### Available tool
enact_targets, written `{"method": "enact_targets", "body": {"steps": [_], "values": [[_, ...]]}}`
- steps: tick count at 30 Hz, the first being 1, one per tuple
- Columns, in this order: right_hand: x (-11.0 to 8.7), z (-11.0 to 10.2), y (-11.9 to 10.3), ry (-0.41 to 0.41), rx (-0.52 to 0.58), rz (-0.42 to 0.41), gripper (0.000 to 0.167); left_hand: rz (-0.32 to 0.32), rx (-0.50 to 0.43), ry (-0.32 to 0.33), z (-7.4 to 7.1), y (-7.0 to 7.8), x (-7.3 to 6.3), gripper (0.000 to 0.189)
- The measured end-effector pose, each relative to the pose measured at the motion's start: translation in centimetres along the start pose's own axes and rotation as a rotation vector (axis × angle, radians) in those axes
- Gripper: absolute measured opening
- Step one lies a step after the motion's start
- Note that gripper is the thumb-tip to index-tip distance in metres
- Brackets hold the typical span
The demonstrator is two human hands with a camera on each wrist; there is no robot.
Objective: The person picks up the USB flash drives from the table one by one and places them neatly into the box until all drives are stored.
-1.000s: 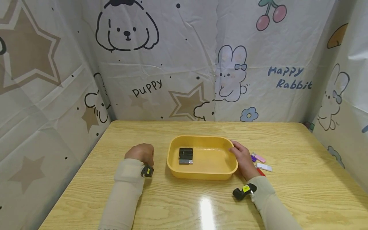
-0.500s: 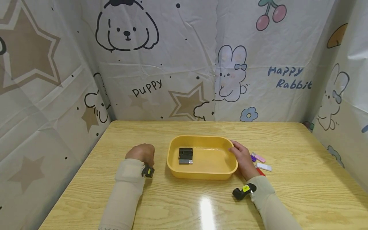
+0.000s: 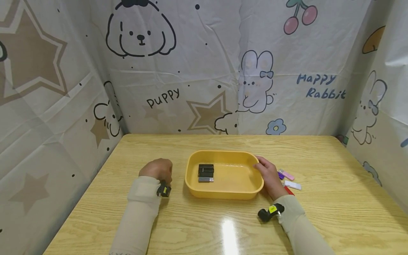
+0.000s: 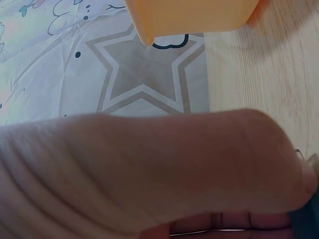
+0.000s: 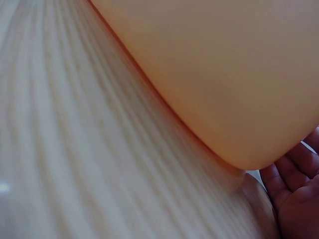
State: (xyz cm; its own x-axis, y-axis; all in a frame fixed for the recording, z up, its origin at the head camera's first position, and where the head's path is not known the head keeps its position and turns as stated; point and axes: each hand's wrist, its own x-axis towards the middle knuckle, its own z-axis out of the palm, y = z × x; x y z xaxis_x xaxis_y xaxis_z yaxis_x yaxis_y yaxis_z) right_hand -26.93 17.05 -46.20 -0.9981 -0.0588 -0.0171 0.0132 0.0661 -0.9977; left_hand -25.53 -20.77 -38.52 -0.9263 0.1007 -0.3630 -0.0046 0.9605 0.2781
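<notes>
A yellow plastic tray (image 3: 223,195) stands on the table. Inside it, toward the left, black flat sticks (image 3: 205,170) lie stacked side by side above a grey USB stick (image 3: 205,179) with a metal plug. My right hand (image 3: 269,177) grips the tray's right end, its thumb over the rim; in the right wrist view, fingers (image 5: 291,172) lie against the outer wall. Left of the tray, my left hand (image 3: 157,169) is curled just above the table. The left wrist view shows its thumb pressing a small dark greenish piece (image 4: 305,221), mostly hidden and cut off by the frame.
Right of my right hand lie a pink USB stick (image 3: 287,174), a purple piece (image 3: 281,175), a white USB stick (image 3: 292,185) and a red piece (image 3: 289,191), partly hidden by the wrist. A printed cloth (image 3: 204,71) encloses the table's back and sides.
My left hand has shifted very slightly to the right. The right hand, the tray and its contents look the same.
</notes>
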Motion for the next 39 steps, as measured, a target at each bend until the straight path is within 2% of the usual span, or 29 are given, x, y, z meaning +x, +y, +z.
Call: {"method": "enact_targets", "body": {"steps": [8, 25, 32, 39], "values": [[-0.1, 0.1, -0.1, 0.003, -0.002, 0.009, 0.043, 0.046, -0.038, 0.007, 0.0, -0.2, 0.5, 0.016], [0.0, 0.0, -0.1, -0.002, -0.004, 0.015, 0.044, 0.236, -0.071, 0.047, -0.6, 0.2, 1.1, 0.013], [-0.1, 0.0, 0.0, -0.001, -0.003, 0.021, 0.044, 0.260, -0.065, 0.060, -0.9, 0.5, 0.8, 0.014], [-0.1, 0.0, -0.1, -0.005, -0.009, 0.017, 0.044, 0.293, -0.047, 0.109, -1.3, 0.9, 0.7, 0.015]]}}
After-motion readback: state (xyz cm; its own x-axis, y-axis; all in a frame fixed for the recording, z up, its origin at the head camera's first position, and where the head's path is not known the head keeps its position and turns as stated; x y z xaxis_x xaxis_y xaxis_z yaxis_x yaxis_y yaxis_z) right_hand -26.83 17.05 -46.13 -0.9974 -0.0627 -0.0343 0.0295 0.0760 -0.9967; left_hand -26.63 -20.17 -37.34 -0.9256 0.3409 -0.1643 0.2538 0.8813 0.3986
